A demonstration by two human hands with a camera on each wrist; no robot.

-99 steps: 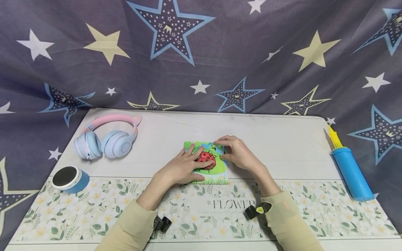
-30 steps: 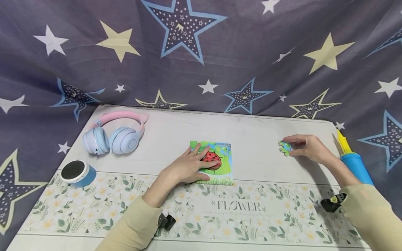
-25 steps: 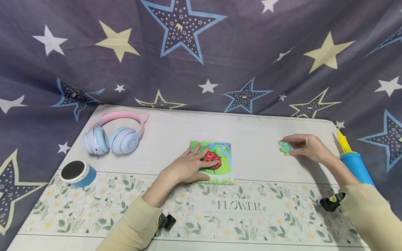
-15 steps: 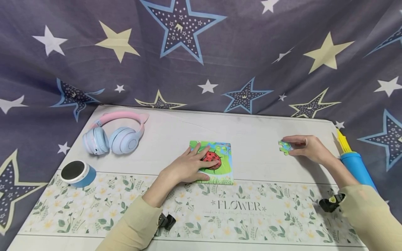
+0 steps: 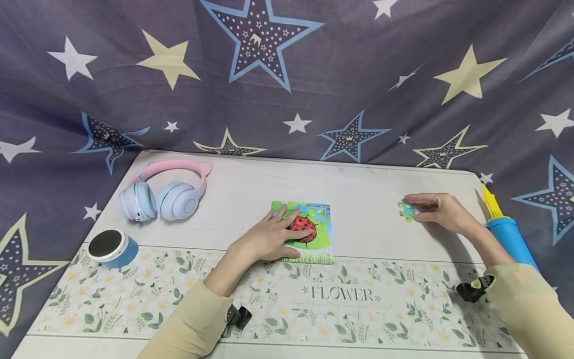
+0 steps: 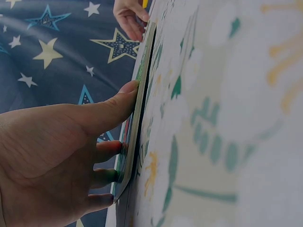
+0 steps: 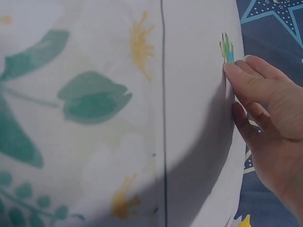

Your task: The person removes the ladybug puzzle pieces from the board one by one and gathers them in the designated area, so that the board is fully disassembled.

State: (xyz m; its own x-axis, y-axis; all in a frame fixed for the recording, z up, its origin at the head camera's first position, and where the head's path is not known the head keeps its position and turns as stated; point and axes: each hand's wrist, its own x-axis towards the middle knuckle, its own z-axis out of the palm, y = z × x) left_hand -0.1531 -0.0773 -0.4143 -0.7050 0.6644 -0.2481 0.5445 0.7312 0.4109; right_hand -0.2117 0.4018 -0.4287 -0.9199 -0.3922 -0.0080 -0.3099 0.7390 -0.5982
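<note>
A square ladybug jigsaw puzzle (image 5: 324, 239) lies in the middle of the table. My left hand (image 5: 262, 241) rests on its left part with fingers spread, covering some of the picture. In the left wrist view, the fingertips touch the face of the puzzle (image 6: 138, 118) and the thumb lies over its near edge. Well to the right, my right hand (image 5: 441, 212) pinches a green and blue puzzle piece (image 5: 407, 211) between thumb and fingers. The right wrist view shows this piece (image 7: 227, 49) edge-on at the fingertips, close over the white tabletop.
Pink and blue cat-ear headphones (image 5: 178, 200) lie at the back left. A small blue and white round speaker (image 5: 120, 253) stands in front of them. Beyond my right forearm is a blue hand pump (image 5: 511, 239) with a yellow nozzle. A star-printed curtain (image 5: 287, 99) hangs behind the table.
Since the earliest frame, my right hand has moved from the puzzle's upper right corner out to the right, carrying the piece. Over the last second both hands have stayed nearly still.
</note>
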